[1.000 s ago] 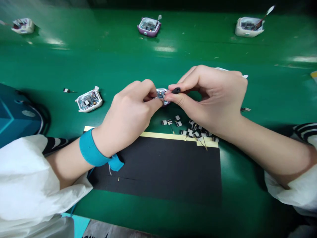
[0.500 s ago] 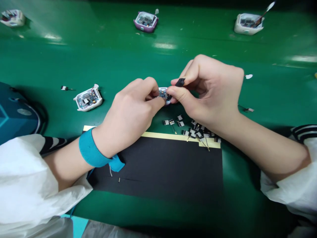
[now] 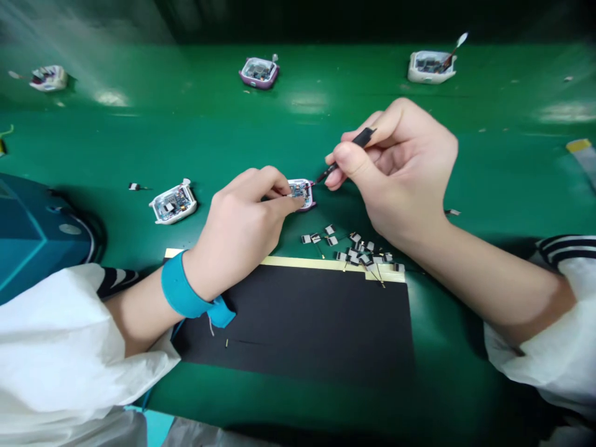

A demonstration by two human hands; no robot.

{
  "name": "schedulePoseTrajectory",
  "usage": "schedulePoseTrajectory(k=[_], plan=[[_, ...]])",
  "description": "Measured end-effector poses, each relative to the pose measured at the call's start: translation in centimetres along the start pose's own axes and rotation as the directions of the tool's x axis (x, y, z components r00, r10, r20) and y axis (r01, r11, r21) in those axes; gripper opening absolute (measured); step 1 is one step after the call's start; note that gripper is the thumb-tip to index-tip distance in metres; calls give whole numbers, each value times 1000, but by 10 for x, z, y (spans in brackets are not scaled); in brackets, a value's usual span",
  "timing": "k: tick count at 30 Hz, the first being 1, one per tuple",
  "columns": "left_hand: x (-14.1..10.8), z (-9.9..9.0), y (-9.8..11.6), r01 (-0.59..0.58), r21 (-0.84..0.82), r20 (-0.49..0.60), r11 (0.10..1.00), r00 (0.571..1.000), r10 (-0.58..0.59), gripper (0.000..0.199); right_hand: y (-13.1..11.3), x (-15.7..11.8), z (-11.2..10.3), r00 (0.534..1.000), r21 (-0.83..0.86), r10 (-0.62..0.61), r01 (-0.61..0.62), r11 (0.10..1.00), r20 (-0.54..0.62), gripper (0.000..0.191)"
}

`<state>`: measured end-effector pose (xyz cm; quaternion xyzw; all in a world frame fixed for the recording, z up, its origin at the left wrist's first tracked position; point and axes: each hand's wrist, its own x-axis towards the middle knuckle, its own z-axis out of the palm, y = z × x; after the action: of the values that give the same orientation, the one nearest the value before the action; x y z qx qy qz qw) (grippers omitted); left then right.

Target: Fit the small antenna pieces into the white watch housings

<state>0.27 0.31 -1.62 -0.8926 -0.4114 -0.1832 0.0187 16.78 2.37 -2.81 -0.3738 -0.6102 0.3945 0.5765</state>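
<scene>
My left hand (image 3: 251, 217), with a teal strap (image 3: 181, 288) at the wrist, pinches a small open watch case (image 3: 310, 202) with a purple rim. Its circuit board faces up, and my fingers cover its left side. My right hand (image 3: 391, 155) grips a slim black part (image 3: 364, 137) between thumb and fingers. A thin dark lead (image 3: 326, 174) slants from this part down to the right edge of the case, reddish near the end. Whether the lead is fixed to the board is too small to tell. Several small black-and-white pieces with wires (image 3: 354, 256) lie just below.
A white watch case (image 3: 174, 203) and a loose wired piece (image 3: 134, 186) lie left. Along the back stand a purple case (image 3: 259, 72), a white case (image 3: 431, 67) and another case (image 3: 49, 79). A black mat (image 3: 302, 316) with a yellow edge lies in front; a blue object (image 3: 41, 223) is far left.
My right hand has drawn up and away from the watch case, exposing the lead between them. The black part stays in its grip. The whole view has shifted slightly.
</scene>
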Motion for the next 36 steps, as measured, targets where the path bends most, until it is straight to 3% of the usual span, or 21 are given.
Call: schedulePoseTrajectory(k=[5, 28, 36], plan=[[0, -1, 3, 61, -42, -5, 997, 998, -62, 21, 0, 1, -1, 999, 36, -8, 7, 999, 31, 24], [1, -4, 7, 87, -54, 7, 995, 996, -87, 19, 0, 2, -4, 994, 3, -85, 85, 996, 74, 22], [1, -4, 6, 23, 15, 5, 1000, 1000, -23, 21, -2, -1, -5, 976, -139, -88, 117, 983, 201, 23]])
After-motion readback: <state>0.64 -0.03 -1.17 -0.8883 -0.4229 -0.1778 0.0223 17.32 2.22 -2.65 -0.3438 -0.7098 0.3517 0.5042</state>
